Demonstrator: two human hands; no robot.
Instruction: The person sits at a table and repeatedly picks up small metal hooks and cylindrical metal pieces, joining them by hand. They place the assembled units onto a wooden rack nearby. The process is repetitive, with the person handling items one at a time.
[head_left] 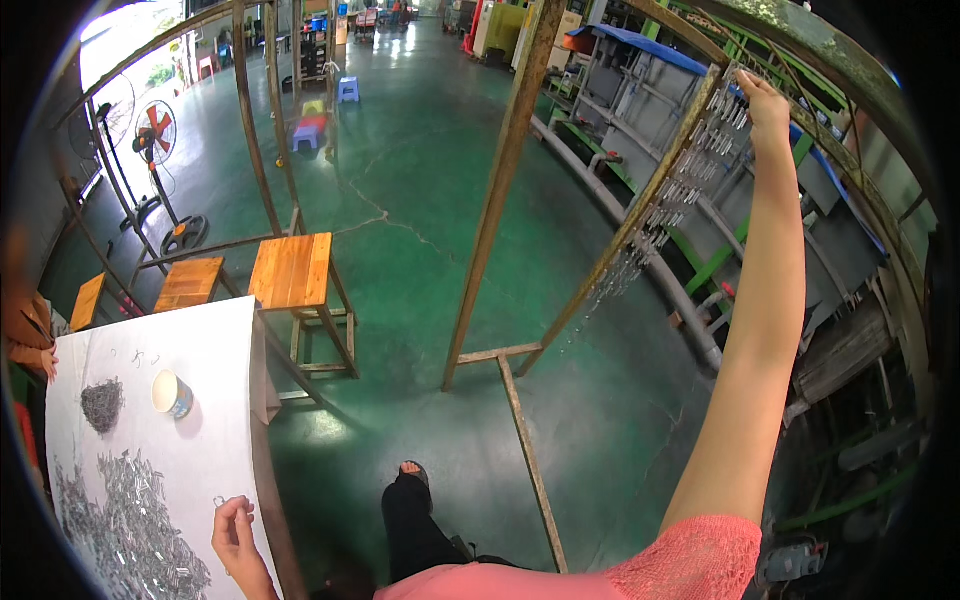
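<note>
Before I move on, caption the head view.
Right hand high at metal pieces hung on a tall frame; left hand by a white table.

1. Right hand [763, 102]: whatever lies at its fingertips, high on the frame [507, 170], is too small to tell.
2. Left hand [236, 535]: the shiny item [220, 501] at its fingertips is too tiny to identify; the forearm is cut off below.
3. Loose metal pieces [140, 520]: they overlap, partly hiding one another.
4. Co-worker [30, 325]: mostly cut off at left.

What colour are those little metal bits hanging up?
Shiny silver; the hanging metal pieces show best in the head view.
</note>
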